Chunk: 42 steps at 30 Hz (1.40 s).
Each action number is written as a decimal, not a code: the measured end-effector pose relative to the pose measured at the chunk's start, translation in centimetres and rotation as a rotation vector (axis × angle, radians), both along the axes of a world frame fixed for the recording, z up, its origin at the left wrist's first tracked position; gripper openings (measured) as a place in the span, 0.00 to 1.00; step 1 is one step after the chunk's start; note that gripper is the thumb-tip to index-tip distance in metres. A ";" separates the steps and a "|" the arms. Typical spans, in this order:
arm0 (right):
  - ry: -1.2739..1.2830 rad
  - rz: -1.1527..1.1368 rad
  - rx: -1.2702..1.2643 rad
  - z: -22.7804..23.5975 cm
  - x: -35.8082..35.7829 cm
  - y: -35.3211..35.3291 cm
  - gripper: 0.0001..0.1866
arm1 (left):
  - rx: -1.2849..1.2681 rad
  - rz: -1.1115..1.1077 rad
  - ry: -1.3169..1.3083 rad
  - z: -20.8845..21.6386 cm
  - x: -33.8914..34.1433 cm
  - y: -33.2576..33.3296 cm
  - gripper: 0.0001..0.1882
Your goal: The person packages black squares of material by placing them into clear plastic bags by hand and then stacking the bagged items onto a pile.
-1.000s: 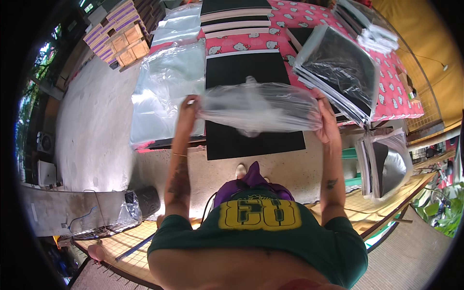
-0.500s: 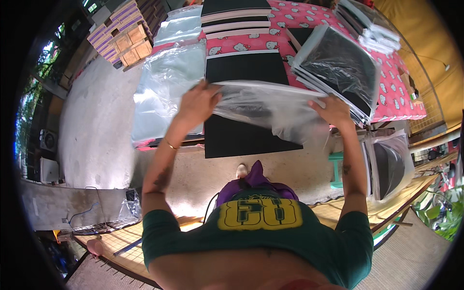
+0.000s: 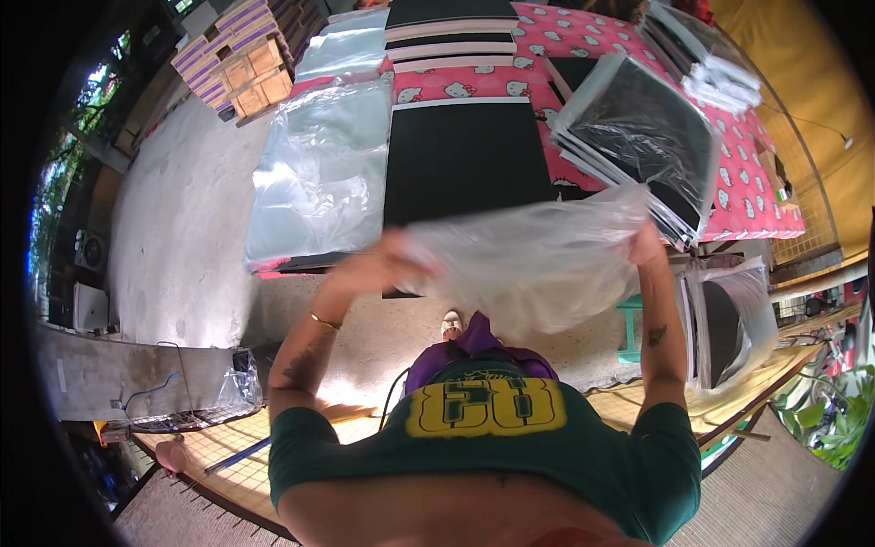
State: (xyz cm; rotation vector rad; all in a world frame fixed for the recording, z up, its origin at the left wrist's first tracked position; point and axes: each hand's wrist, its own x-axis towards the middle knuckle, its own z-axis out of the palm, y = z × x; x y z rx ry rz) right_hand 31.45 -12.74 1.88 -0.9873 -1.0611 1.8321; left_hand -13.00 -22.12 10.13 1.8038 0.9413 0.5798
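Note:
A clear plastic bag [image 3: 538, 260] is stretched between my two hands, blurred by motion, over the front edge of the table. My left hand [image 3: 387, 264] grips its left end, though its fingers are smeared. At the other end, my right hand [image 3: 645, 242] pinches the bag's upper corner. Beneath and beyond the bag lies a flat black board [image 3: 465, 159] with a pale far edge; the bag hides its near part. Just left of the board rests a stack of clear plastic bags [image 3: 319, 182]. Several bagged black boards [image 3: 638, 128] are piled to the right.
Pink patterned cloth [image 3: 583, 32] covers the table. More black boards [image 3: 451, 36] are stacked at the back, with wrapped bundles [image 3: 706, 64] at the far right. Cartons [image 3: 232, 55] stand far left. A green stool [image 3: 629, 333] and bagged boards [image 3: 729, 319] are at the right below.
Both hands have come down toward me, drawing the bag from over the middle of the black board to its near edge. More of the board's far part now shows.

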 end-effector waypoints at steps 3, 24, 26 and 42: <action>0.302 0.348 0.127 -4.9 1.2 -1.5 0.17 | -0.368 0.332 -1.102 -0.4 -1.3 0.5 0.17; -0.253 0.471 0.427 0.0 1.7 -2.0 0.27 | -0.057 0.387 -0.911 2.2 -6.0 1.9 0.22; 0.161 0.294 0.211 -3.3 3.7 -1.0 0.28 | 0.054 0.331 -0.142 -1.8 -6.1 1.3 0.22; -0.409 0.086 -0.210 -10.4 -1.4 -11.2 0.28 | -0.381 0.904 -0.424 -17.2 -4.1 -9.1 0.19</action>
